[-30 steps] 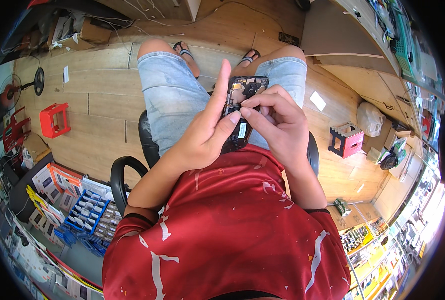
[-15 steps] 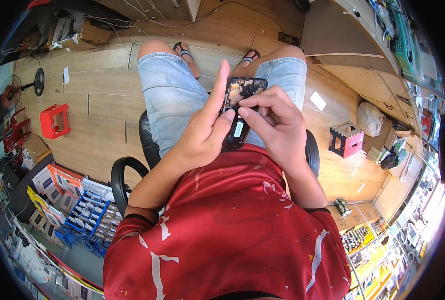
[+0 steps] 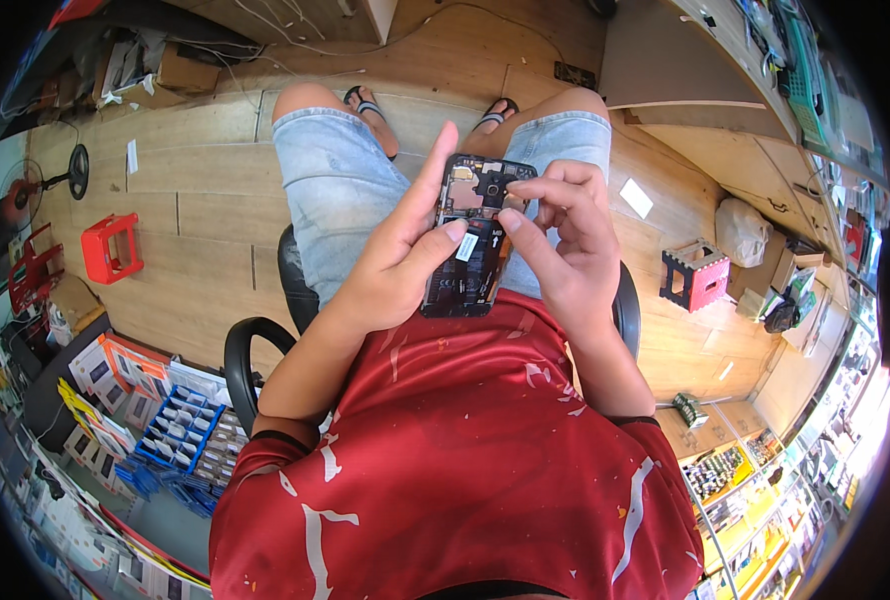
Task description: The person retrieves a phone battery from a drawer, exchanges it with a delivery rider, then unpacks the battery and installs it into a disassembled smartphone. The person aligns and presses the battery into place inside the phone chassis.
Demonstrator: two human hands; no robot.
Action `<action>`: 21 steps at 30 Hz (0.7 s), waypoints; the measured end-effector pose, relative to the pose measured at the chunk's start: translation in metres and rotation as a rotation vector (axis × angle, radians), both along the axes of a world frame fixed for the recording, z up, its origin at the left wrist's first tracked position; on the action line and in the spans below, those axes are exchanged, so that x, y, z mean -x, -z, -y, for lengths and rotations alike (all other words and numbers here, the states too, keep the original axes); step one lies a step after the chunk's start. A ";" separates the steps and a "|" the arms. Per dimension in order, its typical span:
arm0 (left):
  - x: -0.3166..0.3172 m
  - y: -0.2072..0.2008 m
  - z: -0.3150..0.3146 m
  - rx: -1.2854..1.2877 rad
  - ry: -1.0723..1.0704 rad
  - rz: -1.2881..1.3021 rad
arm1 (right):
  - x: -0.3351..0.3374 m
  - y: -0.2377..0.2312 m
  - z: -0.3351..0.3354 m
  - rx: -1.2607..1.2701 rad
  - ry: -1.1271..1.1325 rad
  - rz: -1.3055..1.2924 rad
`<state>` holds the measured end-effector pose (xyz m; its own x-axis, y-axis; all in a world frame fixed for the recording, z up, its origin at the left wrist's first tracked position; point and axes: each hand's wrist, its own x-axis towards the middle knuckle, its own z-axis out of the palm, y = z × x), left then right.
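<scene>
An opened smartphone [image 3: 462,285] without its back cover lies over my lap, its circuit board at the far end and its black battery at the near end. My left hand [image 3: 390,255] holds it along the left edge, thumb laid over the inside and index finger stretched out past the far left corner. At the phone's right edge is my right hand [image 3: 570,235]. Its thumb and index tips are apart near the board, the other fingers are curled, and nothing shows between them.
A black chair armrest [image 3: 250,350] is beside my left elbow. Red stool [image 3: 112,248] and small fan [image 3: 77,172] stand on the left. A pink and black step stool [image 3: 693,277] stands right. Blue compartment trays [image 3: 177,425] and boxes are at lower left; a glass display case [image 3: 735,500], lower right.
The phone has tilted so that more of its inside and battery shows. My right thumb and index finger have parted and shifted right, toward the phone's edge.
</scene>
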<state>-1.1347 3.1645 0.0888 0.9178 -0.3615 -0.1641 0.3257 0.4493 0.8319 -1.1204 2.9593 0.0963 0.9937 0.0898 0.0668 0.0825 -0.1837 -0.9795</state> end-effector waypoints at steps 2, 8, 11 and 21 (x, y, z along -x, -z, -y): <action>0.000 -0.002 0.000 0.018 0.000 -0.032 | 0.002 0.000 -0.004 -0.019 0.046 0.010; -0.001 -0.002 0.000 0.036 0.004 -0.064 | 0.000 0.004 -0.001 0.245 0.026 0.214; -0.002 0.001 -0.001 0.046 0.017 -0.055 | 0.000 -0.001 -0.003 0.261 -0.039 0.264; 0.000 0.001 -0.001 -0.076 0.036 0.048 | -0.002 0.000 -0.007 0.280 -0.088 0.304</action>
<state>-1.1343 3.1656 0.0876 0.9117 -0.3829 -0.1487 0.2998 0.3729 0.8781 -1.1187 2.9660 0.0959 0.9201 0.2299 0.3170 0.3876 -0.4189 -0.8212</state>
